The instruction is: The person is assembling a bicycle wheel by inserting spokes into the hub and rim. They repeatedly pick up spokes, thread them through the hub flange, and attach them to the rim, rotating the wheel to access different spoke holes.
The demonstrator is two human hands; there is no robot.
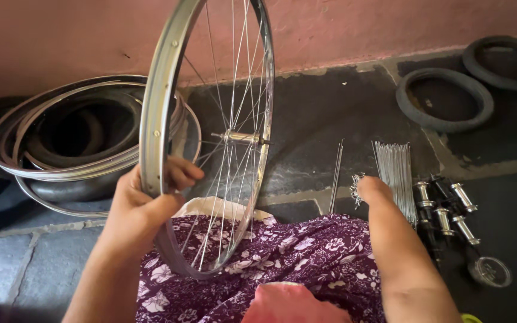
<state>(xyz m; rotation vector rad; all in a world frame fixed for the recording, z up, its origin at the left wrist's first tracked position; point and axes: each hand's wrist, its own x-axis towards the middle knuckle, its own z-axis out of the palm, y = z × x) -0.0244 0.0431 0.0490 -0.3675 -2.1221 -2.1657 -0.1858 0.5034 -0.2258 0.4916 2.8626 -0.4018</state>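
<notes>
**Wheel held upright on your lap while you reached for small parts**

Wheel [210, 137] stood on edge at centre left of the frame, its lower rim resting on the purple flowered cloth [306, 263] over your lap at the bottom. Your left hand [145, 203] was wrapped around the rim at lower left, thumb on the near side and fingers curled through toward the spokes, so it gripped the rim firmly. Your right hand [373, 188] stretched out to centre right; it touched the small pile of nipples [356, 188] on the floor, and its fingers were hidden behind it, so I cannot tell whether they were pinching or spread.

Just beyond that hand lay a single loose spoke [336, 176], and beside it a bundle of spokes [395, 173]. To the right of these sat a cluster of hubs [447, 206], with a small clear dish [490, 272] at lower right.

You seemed to be at the lacing stage, fetching a fastener. The next move would call for a fine pinch on one small piece while the wheel was kept steady.

Farther back, a stack of bare rims [73, 143] lay at left, and two tyres [450, 98] at upper right, near the pink wall [360, 30].
</notes>
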